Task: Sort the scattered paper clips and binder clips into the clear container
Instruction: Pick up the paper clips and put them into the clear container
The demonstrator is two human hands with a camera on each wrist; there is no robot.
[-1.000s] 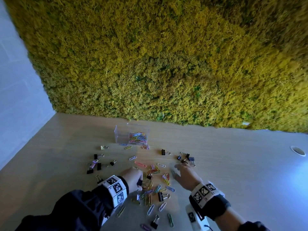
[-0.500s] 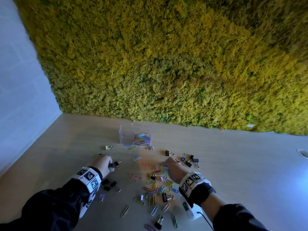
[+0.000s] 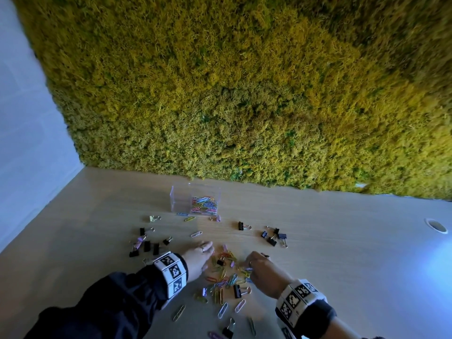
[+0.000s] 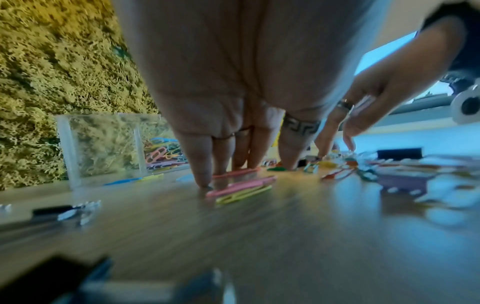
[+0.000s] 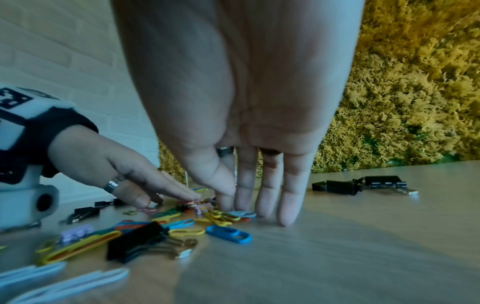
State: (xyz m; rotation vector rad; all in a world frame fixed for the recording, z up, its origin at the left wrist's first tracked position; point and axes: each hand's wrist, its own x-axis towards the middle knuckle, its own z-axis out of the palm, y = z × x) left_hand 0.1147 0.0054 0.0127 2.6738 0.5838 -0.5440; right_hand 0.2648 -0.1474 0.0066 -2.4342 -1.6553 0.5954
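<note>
- Since half a second ago the left hand (image 3: 198, 259) has come in from the black binder clips at the left to the left edge of the central heap, and the right hand (image 3: 263, 274) has drawn back nearer the body onto the heap's right edge.
- Nearest the person, stray paper clips (image 3: 222, 310) and one black binder clip (image 3: 228, 329) lie on the wooden table (image 3: 342, 265).
- Next comes the heap of coloured paper clips (image 3: 226, 275), with a black binder clip (image 3: 236, 291) at its near side.
- The left hand is flat and open, fingers straight and close together, fingertips (image 4: 202, 181) down on the table beside a pink and a yellow paper clip (image 4: 241, 190); it holds nothing.
- The right hand is likewise spread, fingers straight and pointing down, fingertips (image 5: 285, 220) on the table at the clips' edge; a light-blue paper clip (image 5: 242, 214) lies under the middle ones. It grips nothing.
- Left of the heap sits a group of black binder clips (image 3: 146, 245); to the right, well apart, is another cluster of binder clips (image 3: 275, 237).
- Farther off stands the clear container (image 3: 195, 199), upright, its right compartment holding coloured paper clips (image 3: 205, 205); the left compartment looks bare.
- A few clips (image 3: 189, 218) lie just in front of it.
- Behind the table rises a yellow-green moss wall (image 3: 244, 94).
</note>
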